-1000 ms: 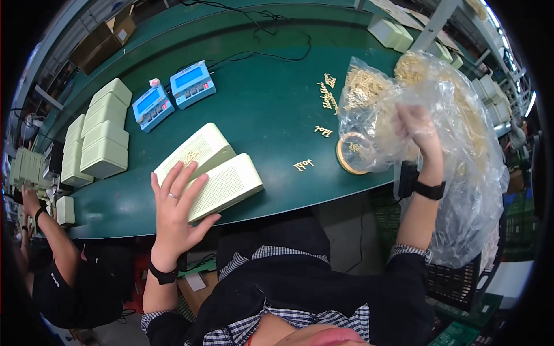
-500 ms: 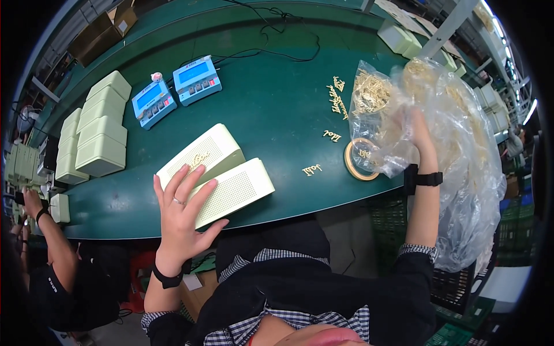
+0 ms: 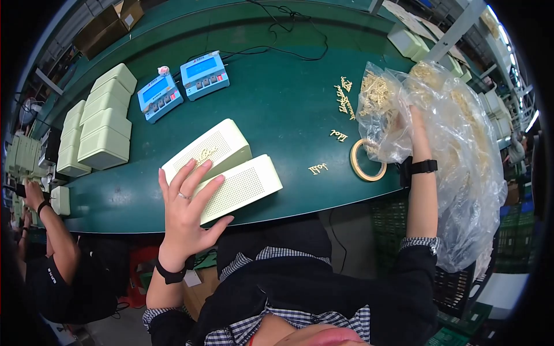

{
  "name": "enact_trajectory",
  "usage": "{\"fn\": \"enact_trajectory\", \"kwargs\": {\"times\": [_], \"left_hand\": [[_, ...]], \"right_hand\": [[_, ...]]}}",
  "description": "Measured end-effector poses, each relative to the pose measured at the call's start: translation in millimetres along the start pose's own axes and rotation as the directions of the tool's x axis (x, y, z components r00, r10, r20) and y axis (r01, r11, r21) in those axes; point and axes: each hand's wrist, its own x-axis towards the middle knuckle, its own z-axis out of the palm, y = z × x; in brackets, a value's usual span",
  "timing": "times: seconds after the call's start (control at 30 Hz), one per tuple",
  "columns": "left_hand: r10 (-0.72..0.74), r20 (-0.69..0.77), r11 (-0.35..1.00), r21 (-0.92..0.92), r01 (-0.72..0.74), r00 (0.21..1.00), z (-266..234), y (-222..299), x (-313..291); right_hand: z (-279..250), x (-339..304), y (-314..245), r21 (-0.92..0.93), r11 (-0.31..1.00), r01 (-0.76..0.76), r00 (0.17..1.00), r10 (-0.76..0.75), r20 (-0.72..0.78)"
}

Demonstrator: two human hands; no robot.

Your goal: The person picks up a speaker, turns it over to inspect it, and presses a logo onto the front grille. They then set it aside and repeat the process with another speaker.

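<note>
Two pale cream, box-shaped casings with perforated faces lie side by side before me: the farther casing (image 3: 219, 138) and the nearer casing (image 3: 245, 185). Gold script lettering (image 3: 206, 155) rests on the farther one. My left hand (image 3: 187, 210) lies across both casings, its fingers spread and stretched out. On the right, my right hand (image 3: 416, 118) reaches into a clear plastic bag (image 3: 389, 135) holding many small gold letter pieces (image 3: 376, 92); the plastic hides its fingers. Just left of the bag are a loose gold word piece (image 3: 338, 135) and another word piece (image 3: 317, 168).
A tape roll (image 3: 355, 164) lies beside the bag. Two blue devices with screens (image 3: 201, 69) stand at the back, trailing black cables (image 3: 300, 57). More cream casings (image 3: 105, 135) are stacked at left. A co-worker's arm (image 3: 60, 236) is at far left, and a black crate (image 3: 453, 285) sits lower right.
My right hand has gone deeper into the bag, and the bag's lower edge has pulled off most of the tape roll. My left hand stays on the casings; the view has shifted slightly.
</note>
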Motion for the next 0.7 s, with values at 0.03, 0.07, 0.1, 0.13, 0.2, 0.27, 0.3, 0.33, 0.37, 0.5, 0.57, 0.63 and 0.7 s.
{"fn": "enact_trajectory", "kwargs": {"times": [0.03, 0.07, 0.1, 0.13, 0.2, 0.27, 0.3, 0.33, 0.37, 0.5, 0.57, 0.63, 0.7], "left_hand": [[0.024, -0.004, 1.000, -0.015, -0.024, 1.000, 1, 0, 4], [0.019, -0.001, 1.000, -0.017, -0.019, 1.000, 3, 0, 3], [0.020, -0.002, 1.000, -0.019, -0.020, 1.000, 2, 0, 3], [0.002, -0.002, 1.000, -0.009, -0.002, 1.000, 0, -1, -1], [-0.009, -0.006, 1.000, -0.005, 0.009, 1.000, 1, -3, -4], [0.002, -0.014, 1.000, -0.008, -0.002, 1.000, 2, -4, -3], [0.014, -0.019, 1.000, -0.012, -0.014, 1.000, 2, -3, 0], [0.013, -0.020, 1.000, -0.010, -0.013, 1.000, 3, -3, 0], [0.000, -0.023, 1.000, -0.020, 0.000, 1.000, 3, -2, 0], [-0.025, -0.023, 0.999, -0.020, 0.025, 0.999, 2, -2, -3], [0.012, -0.023, 1.000, -0.012, -0.012, 1.000, 3, -2, 0], [0.011, -0.023, 1.000, -0.013, -0.011, 1.000, 3, -2, -1], [0.005, -0.027, 1.000, -0.016, -0.005, 1.000, 3, -2, -1]], "right_hand": [[9, 9, 39, 0.155, 0.987, 0.045, 0.999, -0.043, -0.016], [14, 10, 41, 0.235, 0.969, 0.078, 0.997, -0.076, -0.016], [17, 11, 42, 0.314, 0.943, 0.109, 0.994, -0.109, -0.019], [16, 2, 9, 0.402, 0.869, 0.287, 0.958, -0.248, -0.146], [4, -18, -37, 0.481, 0.634, 0.605, 0.793, -0.424, -0.438], [6, -4, -25, 0.387, 0.707, 0.592, 0.798, -0.450, -0.399], [4, 6, -15, 0.284, 0.770, 0.571, 0.808, -0.466, -0.361], [6, 12, -16, 0.234, 0.794, 0.561, 0.812, -0.475, -0.339], [7, 19, -18, 0.183, 0.813, 0.553, 0.816, -0.484, -0.316], [23, 36, -41, 0.131, 0.979, 0.157, 0.986, -0.164, 0.038], [38, 47, -26, -0.121, 0.970, 0.212, 0.974, -0.220, -0.049], [40, 51, -23, -0.245, 0.942, 0.231, 0.963, -0.257, -0.081], [33, 54, -22, -0.190, 0.926, 0.326, 0.934, -0.347, -0.089]]}}
